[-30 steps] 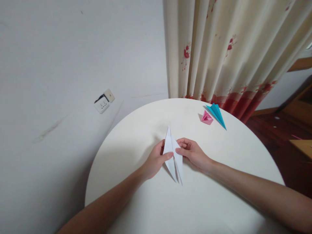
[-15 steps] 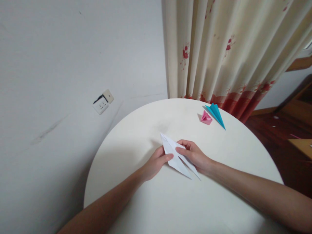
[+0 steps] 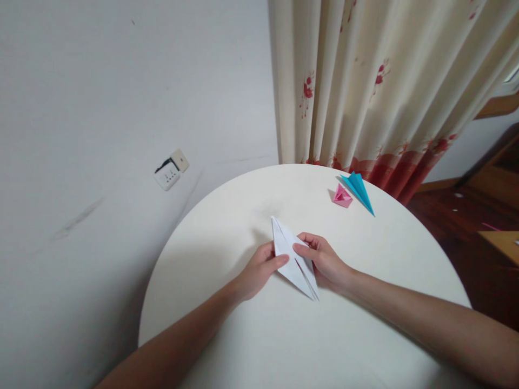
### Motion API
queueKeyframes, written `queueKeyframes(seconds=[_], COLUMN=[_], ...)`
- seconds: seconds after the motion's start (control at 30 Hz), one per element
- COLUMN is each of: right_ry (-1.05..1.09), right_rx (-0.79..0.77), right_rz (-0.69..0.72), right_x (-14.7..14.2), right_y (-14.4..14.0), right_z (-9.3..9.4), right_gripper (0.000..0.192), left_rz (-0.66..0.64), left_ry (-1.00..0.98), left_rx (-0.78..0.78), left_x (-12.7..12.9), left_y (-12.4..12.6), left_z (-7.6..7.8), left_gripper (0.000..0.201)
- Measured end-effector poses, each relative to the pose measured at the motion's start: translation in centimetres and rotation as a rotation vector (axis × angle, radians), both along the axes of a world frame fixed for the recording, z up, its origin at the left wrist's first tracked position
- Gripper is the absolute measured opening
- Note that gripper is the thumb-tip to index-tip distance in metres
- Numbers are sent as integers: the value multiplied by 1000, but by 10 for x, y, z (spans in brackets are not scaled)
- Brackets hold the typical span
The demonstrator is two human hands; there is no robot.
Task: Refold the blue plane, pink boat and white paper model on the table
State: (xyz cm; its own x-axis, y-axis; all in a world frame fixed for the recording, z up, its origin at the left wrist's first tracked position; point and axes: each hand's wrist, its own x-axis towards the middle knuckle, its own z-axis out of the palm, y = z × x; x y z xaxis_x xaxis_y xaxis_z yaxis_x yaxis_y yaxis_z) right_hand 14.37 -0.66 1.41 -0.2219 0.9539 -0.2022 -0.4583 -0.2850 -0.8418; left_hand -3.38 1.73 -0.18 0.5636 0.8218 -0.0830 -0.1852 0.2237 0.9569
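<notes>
Two hands, the left hand (image 3: pixel 259 270) and right hand (image 3: pixel 322 259), pinch a folded white paper (image 3: pixel 292 256) over the round counter (image 3: pixel 365 324); pink paper (image 3: pixel 341 196) lies at two o'clock.

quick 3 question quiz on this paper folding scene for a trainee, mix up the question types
1. True or false: both hands grip the white folded paper.
2. Multiple choice: which thing lies nearest the curtain? A) the white folded paper B) the blue folded paper C) the wall socket
3. Fill in: the pink folded paper lies right beside the ____ folded paper.

Key:
1. True: the left hand and the right hand pinch it from either side, over the round white table.
2. B
3. blue
</notes>
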Motion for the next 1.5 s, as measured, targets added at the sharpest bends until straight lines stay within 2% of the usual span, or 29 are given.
queueKeyframes(seconds=[0.17,0.27,0.43,0.57,0.7,0.83,0.93,1.1,1.17,1.37,1.5], right_ry=[19,49,114,145,84,-74,-201,-254,-252,-261,-275], right_rx=[65,67,44,49,53,81,146,274,305,341,383], right_rz=[-72,-59,81,107,15,-101,-180,-263,-274,-228,-192], right_x=[2,3,4,5,4,5,6,5,4,3,4], right_y=[5,6,4,3,7,11,12,15,15,13,14], right_z=[-2,-2,-1,-2,-6,-9,-11,-14,-13,-13,-18], right_gripper=[33,32,32,31,34,43,44,37,41,45,37], left_rz=[161,236,217,231,333,444,481,445,413,309,318], left_ry=[94,125,128,127,143,182,187,178,187,193,224], left_rx=[91,150,204,238,278,333,361,331,316,287,308], left_x=[3,4,5,5,3,4,5,5,4,7,8], left_y=[3,3,1,1,3,4,4,7,8,6,6], left_z=[4,5,9,11,9,9,9,7,6,1,-1], left_gripper=[27,35,39,37,35,34,28,20,19,57,51])
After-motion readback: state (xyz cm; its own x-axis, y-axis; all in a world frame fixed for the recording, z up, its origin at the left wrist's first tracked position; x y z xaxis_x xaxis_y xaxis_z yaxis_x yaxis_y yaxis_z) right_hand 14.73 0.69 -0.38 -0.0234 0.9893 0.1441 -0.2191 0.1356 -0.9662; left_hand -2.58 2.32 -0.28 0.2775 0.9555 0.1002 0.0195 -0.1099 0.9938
